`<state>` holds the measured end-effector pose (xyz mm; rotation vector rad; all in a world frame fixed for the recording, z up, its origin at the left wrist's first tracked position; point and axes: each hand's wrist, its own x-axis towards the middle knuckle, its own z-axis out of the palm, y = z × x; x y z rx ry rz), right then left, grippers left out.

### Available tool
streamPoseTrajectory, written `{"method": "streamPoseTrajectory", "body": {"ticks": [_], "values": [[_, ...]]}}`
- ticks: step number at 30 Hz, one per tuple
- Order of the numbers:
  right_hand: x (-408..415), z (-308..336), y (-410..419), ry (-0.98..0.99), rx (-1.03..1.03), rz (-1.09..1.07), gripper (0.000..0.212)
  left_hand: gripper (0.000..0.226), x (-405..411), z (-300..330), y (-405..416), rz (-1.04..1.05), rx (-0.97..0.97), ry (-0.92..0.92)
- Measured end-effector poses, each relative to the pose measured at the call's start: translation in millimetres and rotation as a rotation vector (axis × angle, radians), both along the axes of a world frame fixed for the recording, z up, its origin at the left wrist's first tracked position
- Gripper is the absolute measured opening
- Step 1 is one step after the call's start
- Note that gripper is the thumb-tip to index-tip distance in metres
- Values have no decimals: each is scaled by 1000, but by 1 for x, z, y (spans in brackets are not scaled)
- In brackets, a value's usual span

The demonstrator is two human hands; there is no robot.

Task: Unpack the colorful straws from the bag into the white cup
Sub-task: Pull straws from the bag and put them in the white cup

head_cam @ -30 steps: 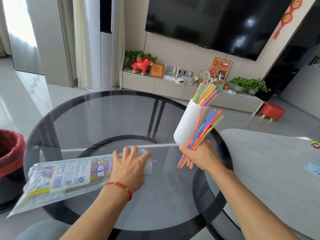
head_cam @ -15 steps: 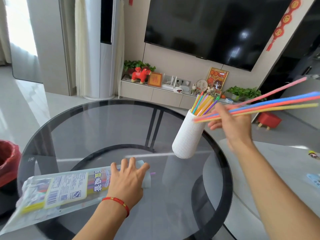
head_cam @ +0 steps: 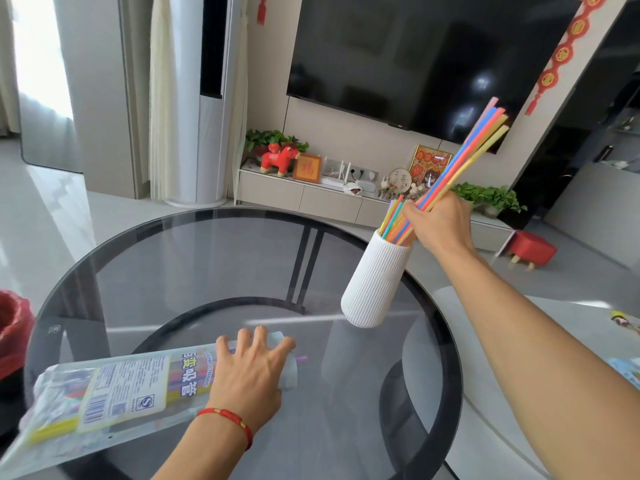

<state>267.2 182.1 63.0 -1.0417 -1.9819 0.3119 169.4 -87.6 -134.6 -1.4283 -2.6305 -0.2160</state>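
A ribbed white cup (head_cam: pixel 375 278) stands on the round glass table (head_cam: pixel 173 271), with several colorful straws sticking out of its mouth. Just above its rim, my right hand (head_cam: pixel 438 223) grips a bunch of straws (head_cam: pixel 467 157); their lower ends dip into the cup and their tops slant up to the right. The clear plastic straw bag (head_cam: pixel 114 393) lies flat on the table at lower left, more straws inside. My left hand (head_cam: pixel 249 372) presses flat on the bag's open end, fingers spread. A purple straw tip (head_cam: pixel 302 359) pokes out past it.
A red bin (head_cam: pixel 14 327) sits at the left edge beside the table. A grey-white surface (head_cam: pixel 519 393) with some printed items lies to the right. Behind are a TV cabinet, a red stool (head_cam: pixel 531 249) and plants.
My right hand has swung the straw bunch from nearly level at upper right down to the cup, so the lower ends now sit in its mouth. My left hand stays on the bag.
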Motion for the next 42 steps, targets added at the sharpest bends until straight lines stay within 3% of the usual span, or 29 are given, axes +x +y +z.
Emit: {"method": "streamPoseTrajectory", "body": {"ticks": [5,13,18,22,27,32,38,42], "values": [[-4,-6,-5,-128,27,-93,32,62,-1,0,0,0,-4,-3],[0,13,0,137,6,71,35,62,-1,0,0,6,-8,-6],[2,22,-10,280,18,149,73,61,-1,0,-1,7,-6,-10],[5,22,-12,363,57,186,80,61,-1,0,-1,6,-8,-14],[5,13,-10,131,30,251,52,62,-1,0,-1,-1,-4,-16],[6,15,-9,166,106,265,57,61,-1,0,-1,-10,-4,-15],[7,2,-1,-340,113,285,44,62,-2,1,-1,-16,1,-19],[8,-4,2,-220,160,278,53,65,-1,3,-1,-9,0,-26]]}}
